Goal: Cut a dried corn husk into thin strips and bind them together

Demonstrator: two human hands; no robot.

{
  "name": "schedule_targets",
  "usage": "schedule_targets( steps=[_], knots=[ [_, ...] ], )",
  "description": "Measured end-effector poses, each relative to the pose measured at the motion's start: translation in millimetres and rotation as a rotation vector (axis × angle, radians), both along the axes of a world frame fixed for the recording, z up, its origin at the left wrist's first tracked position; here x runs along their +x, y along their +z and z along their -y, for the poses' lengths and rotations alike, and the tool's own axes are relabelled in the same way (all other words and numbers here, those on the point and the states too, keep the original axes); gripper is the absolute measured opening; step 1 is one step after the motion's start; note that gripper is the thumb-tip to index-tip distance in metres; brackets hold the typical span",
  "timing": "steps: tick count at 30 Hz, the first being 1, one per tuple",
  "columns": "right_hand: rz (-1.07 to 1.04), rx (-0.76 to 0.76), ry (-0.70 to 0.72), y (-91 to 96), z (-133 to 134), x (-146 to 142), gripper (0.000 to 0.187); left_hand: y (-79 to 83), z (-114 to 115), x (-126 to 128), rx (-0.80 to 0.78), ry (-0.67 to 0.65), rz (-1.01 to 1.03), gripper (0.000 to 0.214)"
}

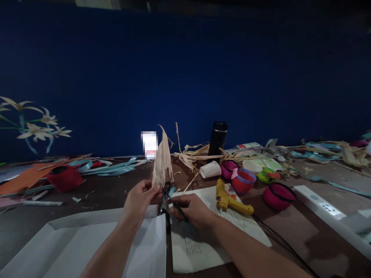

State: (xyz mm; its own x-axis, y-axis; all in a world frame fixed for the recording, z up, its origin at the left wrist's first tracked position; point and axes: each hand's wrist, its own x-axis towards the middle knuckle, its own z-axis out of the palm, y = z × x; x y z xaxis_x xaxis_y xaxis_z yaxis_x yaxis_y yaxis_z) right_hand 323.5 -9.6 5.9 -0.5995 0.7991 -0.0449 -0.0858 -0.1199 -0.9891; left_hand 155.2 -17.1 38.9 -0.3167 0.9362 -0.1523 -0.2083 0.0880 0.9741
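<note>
My left hand [138, 199] pinches the lower end of a pale, dried corn husk [163, 160], which stands upright with a frayed right side. In my right hand [193, 208] are scissors [164, 200], their dark handle partly covered by my fingers. The blades are apart, close to the husk's lower edge beside my left fingertips. Whether they touch the husk I cannot tell. Below my hands lie a white box lid or tray [87, 218] on the left and a printed sheet [193, 247] on the right.
A yellow glue gun [232, 200] rests on the sheet, its cord running right. Behind it are a white paper cup [210, 170], several ribbon rolls and a black flask [218, 139]. A power strip [321, 204] lies at right. Husk flowers [36, 131] stand at far left.
</note>
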Motion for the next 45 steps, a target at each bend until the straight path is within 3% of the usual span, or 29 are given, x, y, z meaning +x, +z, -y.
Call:
schedule_targets(
  steps=[9, 21, 45],
  knots=[
    [0.007, -0.005, -0.009, 0.6, -1, 0, 0.045, -4.4, -1, -2, -0.002, -0.012, 0.032, 0.025],
    [-0.041, 0.003, -0.008, -1.1, 0, -2, 0.038, 3.1, 2, 6, -0.017, 0.054, 0.073, 0.019],
    [-0.046, 0.004, -0.035, -3.1, -1, -2, 0.042, -9.0, 3, 12, 0.024, 0.068, 0.165, 0.014]
  ],
)
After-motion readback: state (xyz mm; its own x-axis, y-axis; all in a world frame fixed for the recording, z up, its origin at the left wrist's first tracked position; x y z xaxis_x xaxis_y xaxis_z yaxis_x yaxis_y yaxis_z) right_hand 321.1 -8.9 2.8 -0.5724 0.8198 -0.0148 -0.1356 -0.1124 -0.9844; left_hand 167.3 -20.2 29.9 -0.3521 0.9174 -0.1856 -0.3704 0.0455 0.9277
